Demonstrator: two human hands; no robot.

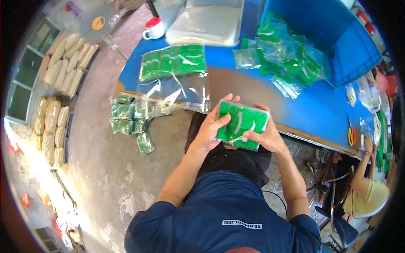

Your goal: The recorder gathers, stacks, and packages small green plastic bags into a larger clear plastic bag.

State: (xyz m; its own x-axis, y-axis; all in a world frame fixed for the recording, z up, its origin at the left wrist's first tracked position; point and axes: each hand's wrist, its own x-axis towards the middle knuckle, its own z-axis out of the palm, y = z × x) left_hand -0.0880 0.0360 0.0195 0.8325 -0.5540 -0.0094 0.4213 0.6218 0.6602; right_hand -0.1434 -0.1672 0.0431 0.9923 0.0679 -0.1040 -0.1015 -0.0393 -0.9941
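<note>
Green bundle [245,123] is lying between left hand [210,130] and right hand [269,135], both pinching it; even pressure is probably keeping it square.

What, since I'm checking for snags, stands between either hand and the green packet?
Nothing visible does: the left hand and the right hand both hold the green packet directly, each with its thumb on the upper face.

1. We see harsh light washing out the floor [101,177] well beyond the left edge of the surface [337,109].
2. We catch white glare on the clear bag [194,86] overhanging the near edge.
3. We find the left hand [209,130] and right hand [271,135] clearly lit.
4. We see straight lines bow toward a black, soft rim.
</note>
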